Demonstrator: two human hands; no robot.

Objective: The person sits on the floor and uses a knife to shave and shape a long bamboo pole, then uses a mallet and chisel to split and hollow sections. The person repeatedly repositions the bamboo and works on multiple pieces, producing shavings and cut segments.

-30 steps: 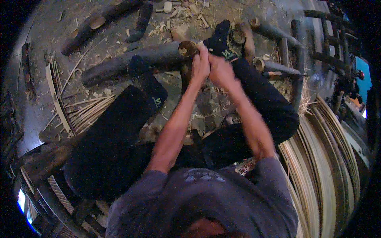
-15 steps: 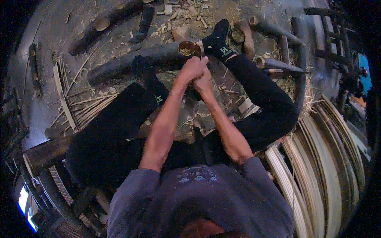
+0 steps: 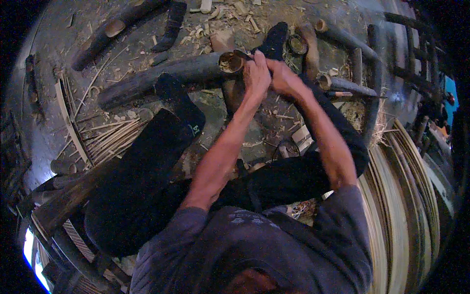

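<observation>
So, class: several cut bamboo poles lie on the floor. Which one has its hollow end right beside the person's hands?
The long dark pole lying across the middle: its open cut end touches the left hand, with the right hand alongside. The other poles lie apart from both hands.

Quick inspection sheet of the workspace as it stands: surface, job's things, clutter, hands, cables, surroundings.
Surface: grey dirt floor, littered with shavings.
Job's things: long dark bamboo pole lying on the floor, its hollow cut end at the hands.
Clutter: wood chips, thin bamboo strips, short hollow bamboo sections.
Hands: left hand and right hand together at the pole's end; what they grip is hidden.
Cables: nothing seen.
Surroundings: curved stack of split bamboo slats at right, dark wooden frame at upper right; person seated, legs in dark trousers.
</observation>
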